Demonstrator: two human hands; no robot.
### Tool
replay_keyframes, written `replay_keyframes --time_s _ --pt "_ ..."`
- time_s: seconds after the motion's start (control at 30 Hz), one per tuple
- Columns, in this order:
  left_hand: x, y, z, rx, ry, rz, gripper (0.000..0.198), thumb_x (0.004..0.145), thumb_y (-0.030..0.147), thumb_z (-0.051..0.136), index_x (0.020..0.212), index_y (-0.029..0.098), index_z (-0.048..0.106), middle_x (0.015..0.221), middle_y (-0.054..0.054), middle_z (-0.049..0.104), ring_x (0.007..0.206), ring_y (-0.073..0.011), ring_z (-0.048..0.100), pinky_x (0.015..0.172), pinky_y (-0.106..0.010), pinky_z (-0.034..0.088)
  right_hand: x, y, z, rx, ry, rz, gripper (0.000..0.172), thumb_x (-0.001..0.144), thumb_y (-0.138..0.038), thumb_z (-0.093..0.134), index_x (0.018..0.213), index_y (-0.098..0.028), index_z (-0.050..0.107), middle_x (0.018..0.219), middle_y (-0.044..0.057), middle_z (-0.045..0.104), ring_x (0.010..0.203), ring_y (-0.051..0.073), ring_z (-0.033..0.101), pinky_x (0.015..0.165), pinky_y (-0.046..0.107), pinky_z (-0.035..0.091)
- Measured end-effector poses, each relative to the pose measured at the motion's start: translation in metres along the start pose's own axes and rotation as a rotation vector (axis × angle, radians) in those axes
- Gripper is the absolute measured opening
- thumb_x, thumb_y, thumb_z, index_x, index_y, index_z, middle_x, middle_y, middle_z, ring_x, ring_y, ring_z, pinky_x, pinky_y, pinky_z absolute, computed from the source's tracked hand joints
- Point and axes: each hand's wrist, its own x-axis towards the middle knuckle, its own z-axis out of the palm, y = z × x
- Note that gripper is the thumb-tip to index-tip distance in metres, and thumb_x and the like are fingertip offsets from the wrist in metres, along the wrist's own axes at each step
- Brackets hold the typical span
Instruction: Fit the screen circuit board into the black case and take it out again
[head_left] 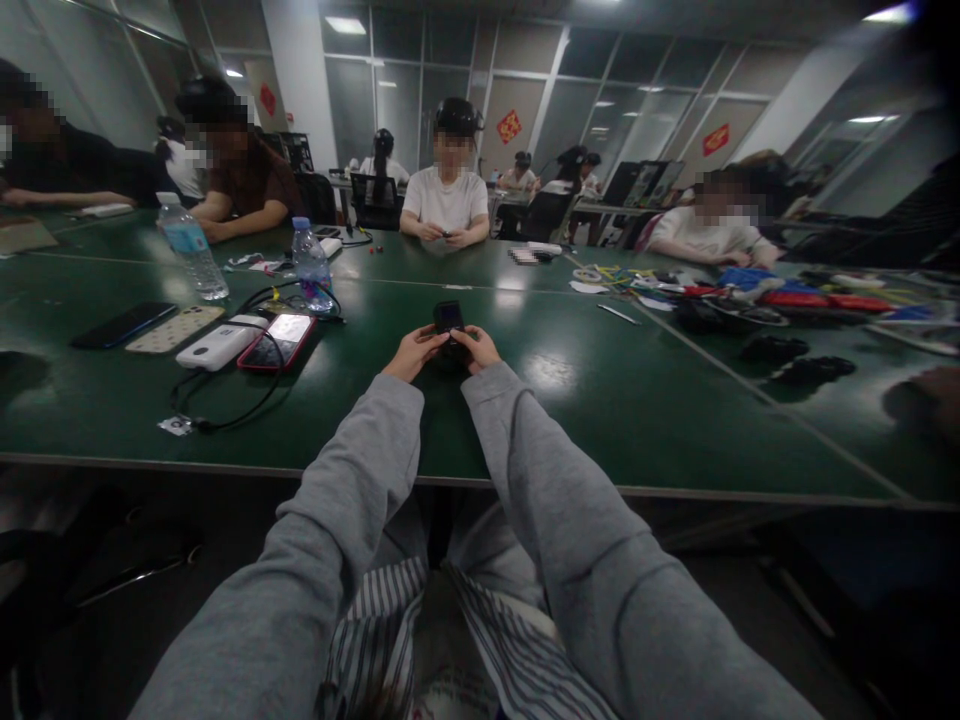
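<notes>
Both my hands meet over the green table at a small black device with a dark bluish screen (448, 314), its screen tilted towards me. My left hand (414, 354) grips its left side, thumb laid on the front. From the right, my right hand (480, 349) holds it the same way, with the thumb near the lower front edge. The fingers behind the device are hidden. Its exact kind is too small to make out.
Left on the green table (360, 420) lie a dark phone (124, 325), a white power bank (217, 342), a red-edged phone (276, 342), a black cable (247, 415) and water bottles (191, 250). Cables and tools (750, 290) crowd the right. A person (448, 195) sits opposite.
</notes>
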Motion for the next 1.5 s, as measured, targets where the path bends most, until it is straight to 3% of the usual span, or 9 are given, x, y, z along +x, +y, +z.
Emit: replay_keyframes --time_s 0.3,0.47,0.7,0.8,0.9,0.97,1.2,1.37,1.5 --pt "0.000 0.004 0.000 -0.062 0.027 -0.033 0.046 0.063 0.002 0.081 0.105 0.014 0.066 0.083 -0.002 0.071 0.068 -0.0078 0.065 0.077 -0.022 0.051 -0.002 0.003 0.004 -0.023 -0.007 0.032 0.056 0.049 -0.034 0.089 0.081 -0.025 0.044 0.066 -0.007 0.060 0.059 0.013 0.061 0.053 0.025 0.050" --pt "-0.001 0.007 -0.001 -0.070 0.011 -0.042 0.047 0.063 0.004 0.081 0.107 0.013 0.066 0.084 -0.004 0.072 0.068 -0.0101 0.065 0.074 -0.024 0.052 -0.002 0.003 0.005 -0.024 -0.047 0.029 0.057 0.048 -0.040 0.088 0.077 -0.026 0.042 0.063 -0.009 0.056 0.057 0.012 0.059 0.052 0.023 0.049" --pt "-0.001 0.006 -0.002 -0.093 -0.024 -0.003 0.052 0.064 0.004 0.081 0.113 0.016 0.065 0.086 -0.002 0.072 0.071 -0.0100 0.066 0.081 -0.024 0.051 -0.004 0.001 0.006 -0.001 -0.065 -0.025 0.063 0.048 -0.040 0.086 0.091 -0.027 0.042 0.069 -0.009 0.060 0.060 0.012 0.061 0.056 0.024 0.050" --pt "-0.007 0.011 -0.001 -0.104 -0.117 -0.097 0.034 0.077 0.030 0.077 0.106 0.015 0.067 0.081 -0.004 0.071 0.072 -0.0131 0.066 0.080 -0.027 0.051 -0.006 0.001 0.007 -0.023 -0.101 -0.052 0.065 0.050 -0.039 0.084 0.099 -0.028 0.043 0.071 -0.009 0.062 0.059 0.013 0.060 0.056 0.026 0.050" --pt "-0.016 0.017 -0.002 -0.211 -0.232 -0.265 0.066 0.080 0.073 0.054 0.102 0.012 0.069 0.085 -0.013 0.071 0.087 -0.0235 0.068 0.085 -0.036 0.052 -0.009 0.002 0.008 -0.064 -0.201 -0.049 0.060 0.052 -0.038 0.083 0.100 -0.027 0.049 0.073 -0.008 0.063 0.061 0.013 0.061 0.060 0.027 0.051" --pt "-0.019 0.018 -0.003 -0.299 -0.261 -0.288 0.081 0.079 0.082 0.041 0.105 0.010 0.068 0.093 -0.016 0.072 0.096 -0.0276 0.068 0.089 -0.040 0.052 -0.010 0.003 0.008 -0.100 -0.270 -0.055 0.055 0.052 -0.036 0.082 0.099 -0.026 0.055 0.075 -0.007 0.063 0.067 0.013 0.063 0.065 0.028 0.053" --pt "-0.016 0.014 -0.007 -0.415 -0.137 -0.320 0.061 0.090 0.065 0.042 0.107 0.012 0.067 0.088 -0.011 0.073 0.087 -0.0246 0.069 0.088 -0.040 0.052 0.001 0.010 0.002 -0.203 -0.380 -0.069 0.050 0.051 -0.037 0.084 0.096 -0.025 0.066 0.104 0.000 0.069 0.089 0.017 0.065 0.088 0.037 0.052" --pt "-0.019 0.018 -0.004 -0.498 -0.137 -0.312 0.057 0.092 0.059 0.043 0.111 0.010 0.065 0.090 -0.012 0.073 0.088 -0.0252 0.069 0.090 -0.040 0.051 0.006 0.014 0.005 -0.319 -0.353 -0.147 0.047 0.053 -0.041 0.082 0.094 -0.024 0.066 0.105 0.001 0.069 0.094 0.019 0.064 0.094 0.040 0.049" --pt "-0.018 0.017 -0.004 -0.490 -0.053 -0.309 0.050 0.092 0.053 0.047 0.113 0.011 0.064 0.087 -0.011 0.072 0.084 -0.0242 0.069 0.087 -0.038 0.051 0.007 0.013 0.006 -0.412 -0.303 -0.170 0.042 0.060 -0.043 0.079 0.093 -0.021 0.065 0.089 0.002 0.069 0.093 0.022 0.065 0.097 0.045 0.048"
